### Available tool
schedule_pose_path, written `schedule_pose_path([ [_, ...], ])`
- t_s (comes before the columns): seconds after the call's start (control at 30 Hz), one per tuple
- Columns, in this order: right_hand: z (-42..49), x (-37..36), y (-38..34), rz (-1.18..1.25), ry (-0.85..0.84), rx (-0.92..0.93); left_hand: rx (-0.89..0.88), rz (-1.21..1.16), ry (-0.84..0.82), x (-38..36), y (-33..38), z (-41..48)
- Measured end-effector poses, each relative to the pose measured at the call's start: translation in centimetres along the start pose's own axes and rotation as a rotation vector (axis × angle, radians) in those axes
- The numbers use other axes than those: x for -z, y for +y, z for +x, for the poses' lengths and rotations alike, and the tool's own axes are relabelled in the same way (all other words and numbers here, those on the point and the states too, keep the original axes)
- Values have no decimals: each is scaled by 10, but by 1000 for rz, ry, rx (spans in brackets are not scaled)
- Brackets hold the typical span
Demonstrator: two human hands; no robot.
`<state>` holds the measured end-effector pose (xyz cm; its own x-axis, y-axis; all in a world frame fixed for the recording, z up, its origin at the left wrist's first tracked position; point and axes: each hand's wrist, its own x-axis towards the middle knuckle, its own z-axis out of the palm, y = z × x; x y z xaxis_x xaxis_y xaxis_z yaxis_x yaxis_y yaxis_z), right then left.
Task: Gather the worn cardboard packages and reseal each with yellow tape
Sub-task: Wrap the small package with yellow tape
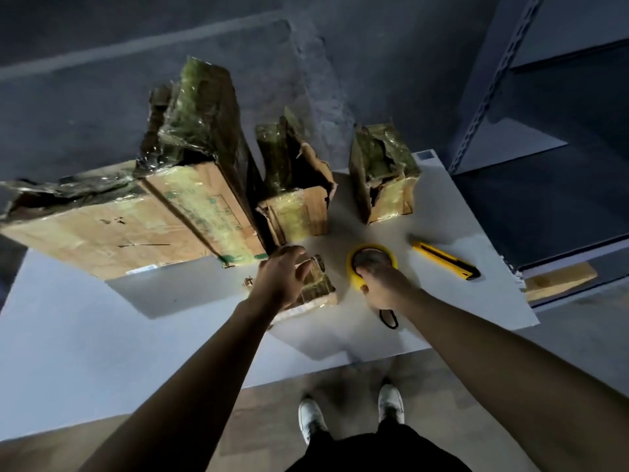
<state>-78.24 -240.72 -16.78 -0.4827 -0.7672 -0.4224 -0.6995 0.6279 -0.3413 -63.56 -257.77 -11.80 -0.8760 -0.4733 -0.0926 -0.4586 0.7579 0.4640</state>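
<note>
Wearer, viewed from above. Both forearms are bare along their whole visible length, as are the left hand [284, 277] and right hand [381, 287]. A plain black garment [374, 451] covers the lower body; its cut cannot be told. White footwear with rounded toes and slightly greyed uppers — left shoe [310, 419], right shoe [391, 403] — any lacing too blurred to make out.

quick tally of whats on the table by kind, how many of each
cardboard packages: 4
yellow tape roll: 1
yellow utility knife: 1
black loop: 1
total: 7
</note>
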Motion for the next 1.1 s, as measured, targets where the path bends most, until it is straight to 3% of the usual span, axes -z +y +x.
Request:
schedule_pose_path([
  [0.3,-10,52,8,406,252,183,45,-65,-13,8,55,22],
  [0.43,-18,66,6,537,273,277,44,-192,-2,11,74,30],
  [0.7,-30,80,-14,774,214,334,-49,-226,464,10,82,9],
  [0.9,-38,83,-44,817,134,393,217,-460,404,39,71,-3],
  [1.1,-37,87,-83,870,-12,467,277,-321,371,65,51,-22],
])
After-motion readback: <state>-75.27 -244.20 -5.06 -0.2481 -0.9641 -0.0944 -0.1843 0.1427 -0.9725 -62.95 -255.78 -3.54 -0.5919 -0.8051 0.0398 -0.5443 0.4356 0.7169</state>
